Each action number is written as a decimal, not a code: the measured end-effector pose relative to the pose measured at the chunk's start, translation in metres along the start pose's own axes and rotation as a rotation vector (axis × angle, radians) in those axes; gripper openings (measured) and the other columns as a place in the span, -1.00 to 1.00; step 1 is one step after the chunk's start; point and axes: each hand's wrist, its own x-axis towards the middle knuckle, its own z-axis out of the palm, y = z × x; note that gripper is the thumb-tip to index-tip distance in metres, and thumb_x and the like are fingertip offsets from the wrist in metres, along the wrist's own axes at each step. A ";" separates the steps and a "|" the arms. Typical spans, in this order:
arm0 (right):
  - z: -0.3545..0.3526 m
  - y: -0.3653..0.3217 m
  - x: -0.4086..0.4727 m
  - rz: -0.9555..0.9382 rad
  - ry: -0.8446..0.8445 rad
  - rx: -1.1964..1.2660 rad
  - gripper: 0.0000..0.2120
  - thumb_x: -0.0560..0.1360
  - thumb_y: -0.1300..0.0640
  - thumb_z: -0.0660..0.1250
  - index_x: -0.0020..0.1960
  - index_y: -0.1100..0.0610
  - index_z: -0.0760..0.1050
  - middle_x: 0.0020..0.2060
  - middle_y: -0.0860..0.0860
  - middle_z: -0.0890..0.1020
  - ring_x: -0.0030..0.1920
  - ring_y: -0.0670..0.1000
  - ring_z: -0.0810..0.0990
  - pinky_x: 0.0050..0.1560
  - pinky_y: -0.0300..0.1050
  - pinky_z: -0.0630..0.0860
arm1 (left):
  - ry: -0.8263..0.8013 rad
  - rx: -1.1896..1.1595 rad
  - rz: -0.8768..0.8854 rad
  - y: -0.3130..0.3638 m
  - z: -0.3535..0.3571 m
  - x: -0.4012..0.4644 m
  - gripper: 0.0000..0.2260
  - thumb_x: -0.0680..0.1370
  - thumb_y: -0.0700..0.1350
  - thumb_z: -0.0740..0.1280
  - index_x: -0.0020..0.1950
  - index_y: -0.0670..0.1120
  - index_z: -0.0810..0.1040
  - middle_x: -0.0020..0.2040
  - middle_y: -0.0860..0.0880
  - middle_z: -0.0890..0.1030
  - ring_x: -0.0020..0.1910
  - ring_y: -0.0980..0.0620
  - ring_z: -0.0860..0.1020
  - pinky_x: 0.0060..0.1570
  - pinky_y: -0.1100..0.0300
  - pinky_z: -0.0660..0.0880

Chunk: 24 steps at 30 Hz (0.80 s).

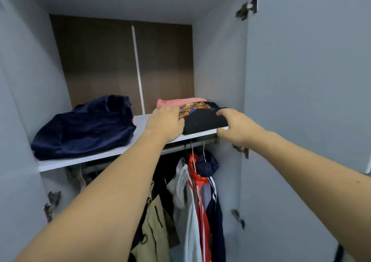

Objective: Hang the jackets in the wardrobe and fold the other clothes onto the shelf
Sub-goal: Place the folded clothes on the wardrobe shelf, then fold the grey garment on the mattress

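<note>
A folded black shirt point(202, 121) with a bright multicoloured print lies at the right end of the white shelf point(112, 155), on top of a folded pink garment point(174, 102). My left hand point(165, 124) grips the shirt's left edge. My right hand point(233, 126) holds its front right corner, thumb under the edge and fingers on top. A crumpled navy velvet garment point(86, 129) sits on the left of the shelf. Below the shelf several jackets hang from the rail point(180, 148): a beige one point(154, 221), a white-and-red one point(194, 197), a navy one point(207, 162).
The wardrobe's grey side walls and brown back panel point(100, 61) enclose the shelf. The right door point(301, 101) stands open with hinges point(248, 7) along its edge. More hinges point(51, 203) show on the left wall. A bare strip of shelf lies between the navy garment and the stack.
</note>
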 end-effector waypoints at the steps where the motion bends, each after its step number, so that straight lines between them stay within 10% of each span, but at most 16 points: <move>1: -0.012 0.011 -0.014 0.041 0.009 -0.005 -0.43 0.51 0.07 0.29 0.49 0.10 0.26 0.45 0.03 0.35 0.42 0.05 0.34 0.32 -0.09 0.32 | 0.003 -0.027 0.028 0.019 -0.002 0.001 -0.63 0.61 0.02 0.19 0.35 -0.13 0.43 0.23 -0.18 0.54 0.15 -0.24 0.50 0.13 -0.02 0.42; 24: -0.320 0.297 -0.470 0.799 0.279 -0.298 -0.43 0.51 0.03 0.27 0.49 0.04 0.22 0.47 -0.02 0.32 0.42 0.05 0.33 0.28 -0.06 0.32 | 0.185 -0.526 0.855 0.623 -0.069 -0.102 -0.52 0.65 -0.02 0.13 0.55 -0.15 0.20 0.53 -0.10 0.27 0.51 -0.08 0.22 0.52 -0.01 0.07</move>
